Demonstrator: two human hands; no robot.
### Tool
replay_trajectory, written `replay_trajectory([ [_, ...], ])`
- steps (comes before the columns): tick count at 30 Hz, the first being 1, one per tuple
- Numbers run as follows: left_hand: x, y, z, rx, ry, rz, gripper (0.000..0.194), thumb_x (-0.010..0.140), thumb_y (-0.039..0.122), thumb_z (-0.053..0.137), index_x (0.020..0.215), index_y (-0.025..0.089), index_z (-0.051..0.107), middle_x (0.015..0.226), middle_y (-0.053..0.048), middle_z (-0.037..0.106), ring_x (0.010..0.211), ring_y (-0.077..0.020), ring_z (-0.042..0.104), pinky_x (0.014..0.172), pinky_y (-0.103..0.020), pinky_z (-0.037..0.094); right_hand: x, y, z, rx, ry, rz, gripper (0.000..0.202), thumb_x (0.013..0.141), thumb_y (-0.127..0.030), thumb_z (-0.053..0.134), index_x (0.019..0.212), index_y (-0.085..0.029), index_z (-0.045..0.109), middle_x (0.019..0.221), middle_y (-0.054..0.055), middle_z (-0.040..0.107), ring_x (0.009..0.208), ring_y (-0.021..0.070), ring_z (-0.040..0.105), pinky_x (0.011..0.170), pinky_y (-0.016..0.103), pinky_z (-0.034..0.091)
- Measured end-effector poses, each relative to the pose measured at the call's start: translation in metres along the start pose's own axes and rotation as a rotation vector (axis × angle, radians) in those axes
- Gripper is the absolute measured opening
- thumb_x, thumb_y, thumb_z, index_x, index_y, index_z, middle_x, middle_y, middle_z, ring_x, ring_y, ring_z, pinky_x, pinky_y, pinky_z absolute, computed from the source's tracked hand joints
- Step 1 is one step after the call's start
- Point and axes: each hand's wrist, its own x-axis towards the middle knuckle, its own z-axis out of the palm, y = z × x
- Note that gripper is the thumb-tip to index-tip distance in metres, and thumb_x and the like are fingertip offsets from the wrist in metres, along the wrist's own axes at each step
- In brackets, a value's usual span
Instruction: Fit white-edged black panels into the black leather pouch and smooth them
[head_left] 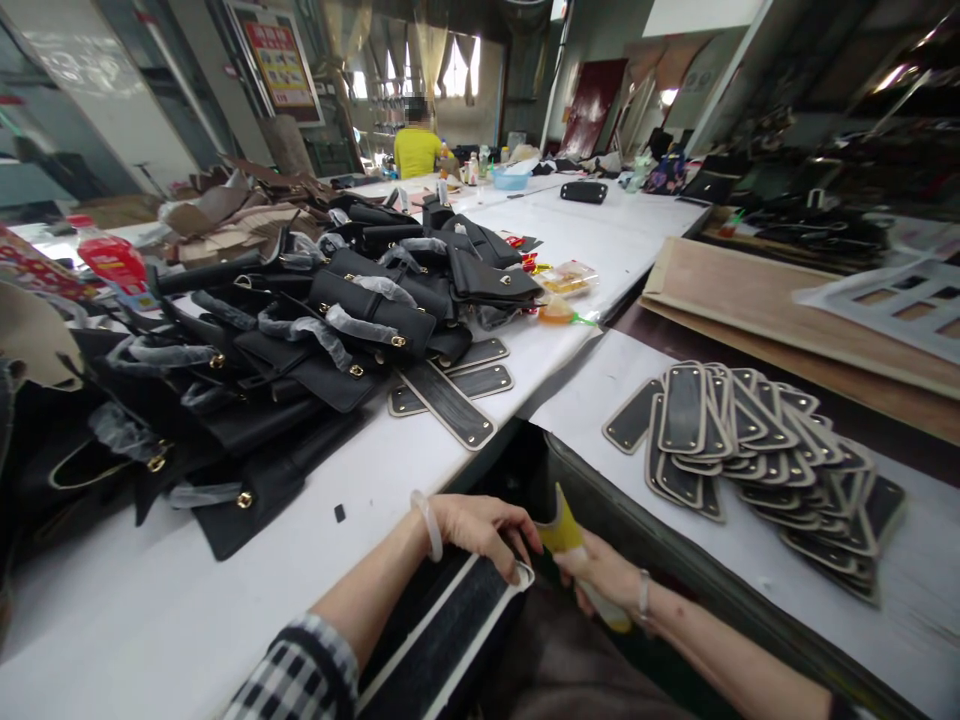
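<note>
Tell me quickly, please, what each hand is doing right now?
Left hand: closed on the black strip.
Right hand: closed on the yellow tool.

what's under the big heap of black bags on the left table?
The black bags lie on the white table. Three dark strips with pale edges stick out from under the heap's right edge; anything deeper is covered.

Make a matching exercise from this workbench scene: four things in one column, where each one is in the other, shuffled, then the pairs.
Things
1. left hand
2. right hand
3. fanned black panels
4. pile of black bags

Places
A. spread on the right-hand table
B. heaped on the left-hand table
C. gripping the yellow tool
D. pressing the end of the white-edged black strip

Pairs: 1-D, 2-C, 3-A, 4-B
</note>
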Motion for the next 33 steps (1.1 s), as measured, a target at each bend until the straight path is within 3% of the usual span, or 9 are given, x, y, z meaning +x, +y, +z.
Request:
replay_trajectory([
  [2, -0.001, 0.001, 0.001, -0.017, 0.005, -0.011, 0.071, 0.036, 0.027, 0.091, 0.098, 0.021, 0.058, 0.089, 0.0, 0.068, 0.075, -0.0178, 0.063, 0.07, -0.032, 0.051, -0.021, -0.007, -0.032, -0.011, -0.046, 0.025, 0.048, 0.072, -0.053, 0.071, 0.096, -0.016, 0.051, 0.066, -0.003, 0.061, 0.036, 0.0079, 0.051, 0.033, 0.017, 0.039],
  [4, -0.003, 0.002, 0.003, -0.021, 0.023, -0.016, 0.073, 0.037, 0.027, 0.092, 0.1, 0.021, 0.055, 0.089, 0.0, 0.068, 0.075, -0.0171, 0.064, 0.07, -0.031, 0.051, -0.043, -0.02, -0.051, -0.027, -0.199, 0.084, 0.058, 0.066, -0.06, 0.073, 0.095, -0.014, 0.054, 0.064, 0.003, 0.065, 0.037, 0.0128, 0.057, 0.032, 0.019, 0.042],
  [6, -0.005, 0.003, 0.004, -0.011, 0.047, -0.016, 0.075, 0.039, 0.028, 0.092, 0.104, 0.021, 0.053, 0.091, 0.0, 0.069, 0.076, -0.0173, 0.064, 0.071, -0.031, 0.051, -0.059, -0.037, -0.053, -0.07, -0.45, 0.167, 0.059, 0.069, -0.067, 0.067, 0.087, -0.011, 0.059, 0.058, 0.005, 0.063, 0.037, 0.0135, 0.058, 0.031, 0.017, 0.042],
  [8, -0.007, 0.004, 0.005, 0.011, 0.071, -0.017, 0.078, 0.041, 0.029, 0.091, 0.108, 0.02, 0.052, 0.092, -0.001, 0.069, 0.08, -0.0183, 0.064, 0.073, -0.032, 0.05, -0.065, -0.054, -0.041, -0.126, -0.589, 0.204, 0.057, 0.072, -0.067, 0.064, 0.083, -0.011, 0.059, 0.054, 0.003, 0.061, 0.034, 0.0119, 0.056, 0.03, 0.015, 0.039],
  [12, -0.011, 0.009, 0.006, 0.06, 0.095, -0.032, 0.087, 0.046, 0.034, 0.089, 0.121, 0.017, 0.048, 0.098, -0.005, 0.07, 0.092, -0.0226, 0.064, 0.081, -0.034, 0.049, -0.058, -0.076, -0.013, -0.281, -0.454, 0.136, 0.034, 0.084, -0.049, 0.058, 0.089, -0.017, 0.051, 0.049, -0.003, 0.058, 0.028, 0.0099, 0.05, 0.027, 0.015, 0.038],
  [16, -0.015, 0.015, 0.005, 0.173, 0.14, -0.042, 0.094, 0.051, 0.033, 0.086, 0.133, 0.015, 0.044, 0.104, -0.007, 0.069, 0.098, -0.0252, 0.063, 0.086, -0.035, 0.047, -0.049, -0.081, -0.004, -0.426, -0.37, 0.057, 0.017, 0.09, -0.034, 0.048, 0.089, -0.017, 0.048, 0.048, -0.004, 0.056, 0.028, 0.0105, 0.048, 0.026, 0.016, 0.038],
  [21, -0.016, 0.014, 0.002, 0.384, 0.196, -0.016, 0.095, 0.057, 0.038, 0.081, 0.14, 0.014, 0.042, 0.107, -0.009, 0.067, 0.098, -0.0271, 0.062, 0.082, -0.033, 0.048, -0.048, -0.085, 0.0, -0.493, -0.34, 0.056, 0.016, 0.09, -0.033, 0.045, 0.087, -0.017, 0.047, 0.048, -0.004, 0.055, 0.028, 0.0108, 0.049, 0.026, 0.017, 0.038],
  [27, -0.016, 0.013, 0.003, 0.385, 0.213, 0.014, 0.097, 0.059, 0.041, 0.076, 0.141, 0.007, 0.039, 0.116, -0.015, 0.063, 0.103, -0.0298, 0.06, 0.086, -0.037, 0.048, -0.046, -0.084, 0.004, -0.48, -0.34, 0.096, 0.021, 0.09, -0.038, 0.048, 0.088, -0.017, 0.047, 0.05, -0.003, 0.057, 0.03, 0.0108, 0.05, 0.028, 0.016, 0.041],
  [33, -0.017, 0.013, 0.003, 0.37, 0.208, 0.017, 0.095, 0.06, 0.039, 0.075, 0.142, 0.008, 0.038, 0.114, -0.015, 0.064, 0.101, -0.0296, 0.061, 0.085, -0.037, 0.048, -0.043, -0.078, 0.004, -0.443, -0.34, 0.093, 0.019, 0.092, -0.036, 0.045, 0.089, -0.017, 0.048, 0.05, -0.002, 0.057, 0.031, 0.0109, 0.051, 0.027, 0.016, 0.039],
])
